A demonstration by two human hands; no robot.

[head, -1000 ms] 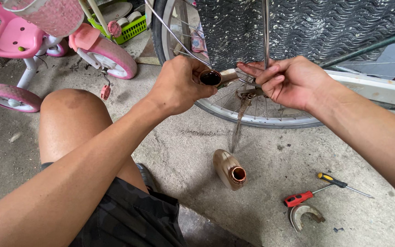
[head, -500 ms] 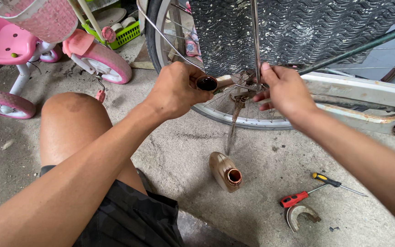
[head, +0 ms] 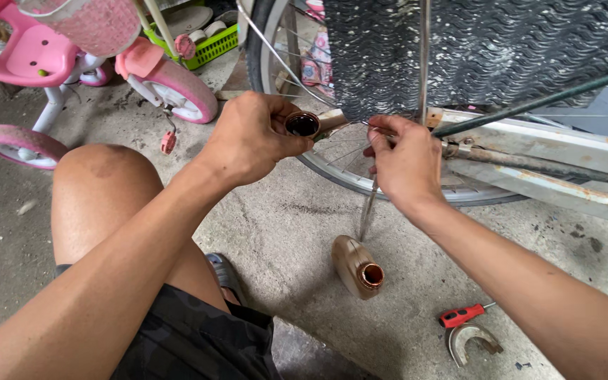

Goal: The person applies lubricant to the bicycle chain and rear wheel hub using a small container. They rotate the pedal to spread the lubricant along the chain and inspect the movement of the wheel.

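A bicycle wheel fills twelve to three o'clock. The left hand grips a small brown cup of dark liquid at centre. Just at its three o'clock, the right hand pinches narrowly at the hub. An open bottle lies at six o'clock.

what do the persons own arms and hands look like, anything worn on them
Both arms are bare from what shows down to the fingertips: no sleeves, gloves, watch or rings on the left hand or the right hand. The only clothing in view is dark camouflage-patterned shorts over the lap.
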